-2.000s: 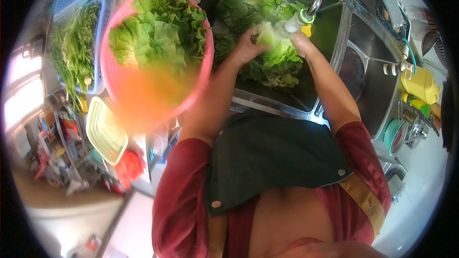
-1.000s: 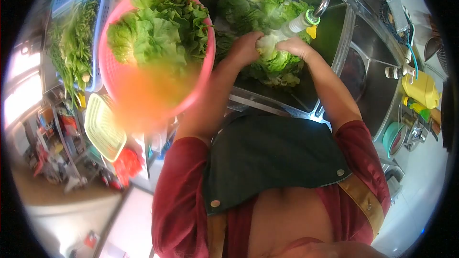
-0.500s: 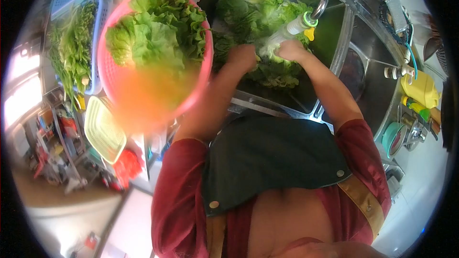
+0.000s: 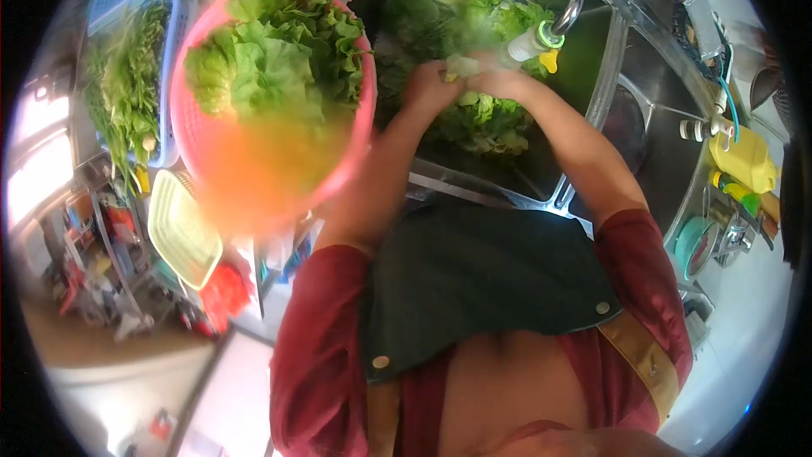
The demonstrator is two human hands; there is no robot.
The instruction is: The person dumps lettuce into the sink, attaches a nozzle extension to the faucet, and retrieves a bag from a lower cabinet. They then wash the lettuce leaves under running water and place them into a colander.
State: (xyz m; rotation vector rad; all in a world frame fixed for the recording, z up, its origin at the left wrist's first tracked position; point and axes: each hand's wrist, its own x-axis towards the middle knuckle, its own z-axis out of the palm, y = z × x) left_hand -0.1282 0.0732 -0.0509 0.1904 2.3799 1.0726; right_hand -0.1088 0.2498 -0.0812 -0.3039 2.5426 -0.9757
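Note:
Green lettuce [image 4: 486, 131] fills much of the left basin of a metal sink [image 4: 584, 110]. Over it, my left hand [image 4: 430, 89] is closed on a pale piece of lettuce [image 4: 459, 67]. My right hand [image 4: 499, 81] is right beside it, its fingers curled against the same piece. Spray blurs the fingertips and hides part of the grip. Just above the right hand is the tap nozzle [image 4: 526, 44], white with a green ring and a yellow lever.
A pink basket [image 4: 188, 131] heaped with lettuce leaves stands left of the sink; an orange blur covers its near side. Further left, a blue basket [image 4: 173, 76] holds leafy greens. A yellow-green basket [image 4: 182, 228] is below. A second basin [image 4: 668, 152] and yellow jug [image 4: 744, 156] are right.
My right hand has moved left, and my left hand slightly up, so they now meet at the pale lettuce piece. The visible stream below the nozzle is now largely hidden by hands and spray.

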